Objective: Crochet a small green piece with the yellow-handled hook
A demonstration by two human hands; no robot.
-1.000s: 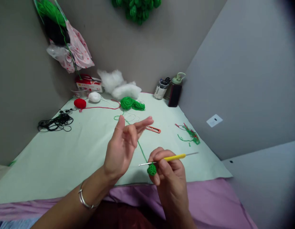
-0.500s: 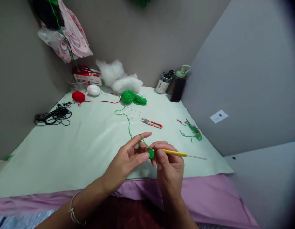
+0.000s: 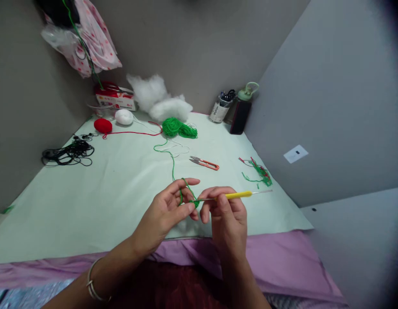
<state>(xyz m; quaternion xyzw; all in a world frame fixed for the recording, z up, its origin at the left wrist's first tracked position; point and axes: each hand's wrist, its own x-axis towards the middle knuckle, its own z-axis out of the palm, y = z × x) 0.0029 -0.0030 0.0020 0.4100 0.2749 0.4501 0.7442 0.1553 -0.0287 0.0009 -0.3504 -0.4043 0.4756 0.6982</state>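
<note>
My left hand (image 3: 168, 209) pinches a small green crocheted piece (image 3: 196, 204) between thumb and fingers, its index finger stretched out with green yarn looped over it. The yarn runs back to a green ball (image 3: 172, 127) on the table. My right hand (image 3: 227, 214) grips a crochet hook by its yellow handle (image 3: 239, 195). The hook's thin metal shaft reaches left to the green piece, and its other metal end points right. Beyond my hands lie orange-handled thread snips (image 3: 205, 163).
Black cord (image 3: 70, 152), a red ball (image 3: 103, 125), a white ball (image 3: 124, 116) and white stuffing (image 3: 171, 108) lie toward the back and left. At the right are a pen holder (image 3: 218, 110), a phone (image 3: 241, 117) against a bottle, and yarn scraps (image 3: 261, 172).
Both hands have shifted slightly, the left one leftward. The green piece has tilted and shows less of its face, while the hook lies more level. The whole view has shifted a little.
</note>
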